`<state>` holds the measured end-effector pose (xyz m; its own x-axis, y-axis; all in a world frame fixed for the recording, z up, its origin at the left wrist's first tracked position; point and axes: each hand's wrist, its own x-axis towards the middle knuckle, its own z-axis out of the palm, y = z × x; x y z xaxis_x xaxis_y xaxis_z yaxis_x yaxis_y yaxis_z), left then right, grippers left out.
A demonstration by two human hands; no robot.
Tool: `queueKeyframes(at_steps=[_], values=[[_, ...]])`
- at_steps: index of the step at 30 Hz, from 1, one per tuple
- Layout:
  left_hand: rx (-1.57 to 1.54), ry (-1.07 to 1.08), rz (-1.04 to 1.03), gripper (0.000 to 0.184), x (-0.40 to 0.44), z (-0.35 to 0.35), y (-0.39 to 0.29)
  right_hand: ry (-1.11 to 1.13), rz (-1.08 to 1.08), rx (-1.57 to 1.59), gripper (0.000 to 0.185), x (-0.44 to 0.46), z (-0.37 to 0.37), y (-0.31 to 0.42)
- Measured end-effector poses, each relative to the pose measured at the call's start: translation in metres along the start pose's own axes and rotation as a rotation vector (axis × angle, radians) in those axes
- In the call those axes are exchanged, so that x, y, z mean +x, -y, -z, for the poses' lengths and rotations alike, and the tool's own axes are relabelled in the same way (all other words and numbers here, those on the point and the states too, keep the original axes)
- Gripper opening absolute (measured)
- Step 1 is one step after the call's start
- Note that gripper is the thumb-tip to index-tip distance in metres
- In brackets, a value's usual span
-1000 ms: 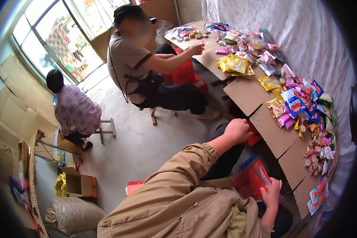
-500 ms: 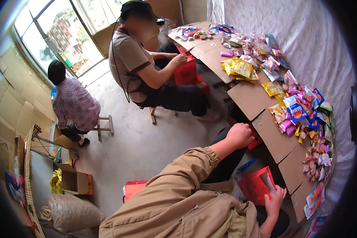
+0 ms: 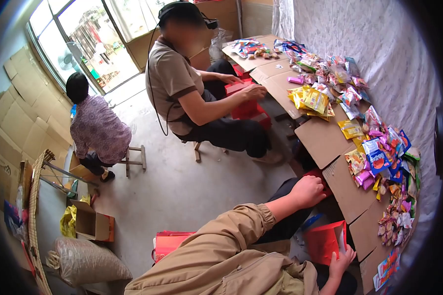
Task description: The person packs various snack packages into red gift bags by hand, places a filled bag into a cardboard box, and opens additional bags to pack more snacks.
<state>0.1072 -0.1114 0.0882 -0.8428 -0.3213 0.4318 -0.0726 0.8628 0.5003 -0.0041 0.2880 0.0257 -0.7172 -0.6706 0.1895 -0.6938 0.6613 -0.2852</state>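
Observation:
My right hand (image 3: 341, 261) grips the edge of a red paper bag (image 3: 324, 242), fingers outside and thumb over its near face. The bag stands tilted by my knee, with a pale inside showing at its mouth. My left hand (image 3: 308, 191) hovers over my dark-trousered leg near the cardboard table edge, its fingers curled downward. Whatever those fingers hold, if anything, is hidden. Just past them a bit of red (image 3: 321, 178) shows under the table edge. Snack packets lie on the table ahead, among them a blue packet (image 3: 377, 158) and yellow packets (image 3: 314, 100).
Cardboard sheets (image 3: 325, 140) cover the table along a plastic-draped wall (image 3: 349, 29). To my left a person (image 3: 174, 73) sits handling red bags. Another person (image 3: 101, 128) sits on a stool farther off. Behind me are a red bag (image 3: 170, 243), an open carton (image 3: 91, 223) and a stuffed sack (image 3: 88, 260).
The view has shifted, so the room appears a little lower and to the right. My right hand still holds the red bag. The seated person's near hand has moved out toward the table.

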Motion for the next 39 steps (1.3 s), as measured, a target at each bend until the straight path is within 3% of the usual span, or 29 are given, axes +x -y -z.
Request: queueKeyframes(at_steps=[2, 6, 11, 25, 29, 39], values=[[-0.022, -0.004, -0.019, 0.032, 0.003, -0.001, 0.000, 0.044, 0.004, -0.078, 0.026, 0.005, -0.001, 0.003], [-0.020, 0.039, 0.015, 0.032, 0.009, 0.004, 0.003, 0.128, -0.056, -0.018, 0.022, 0.008, -0.009, 0.016], [-0.022, 0.071, 0.034, 0.032, 0.011, 0.010, 0.012, 0.119, -0.140, -0.042, 0.023, 0.002, -0.029, -0.016], [-0.015, -0.005, 0.036, 0.032, 0.006, 0.011, 0.022, -0.008, -0.016, -0.045, 0.023, 0.011, -0.023, -0.005], [-0.008, -0.011, 0.030, 0.032, 0.004, 0.006, 0.021, 0.044, -0.022, -0.031, 0.021, 0.008, -0.031, -0.006], [0.015, 0.089, 0.059, 0.031, 0.009, 0.005, 0.005, 0.028, -0.008, 0.000, 0.016, 0.001, -0.027, -0.004]])
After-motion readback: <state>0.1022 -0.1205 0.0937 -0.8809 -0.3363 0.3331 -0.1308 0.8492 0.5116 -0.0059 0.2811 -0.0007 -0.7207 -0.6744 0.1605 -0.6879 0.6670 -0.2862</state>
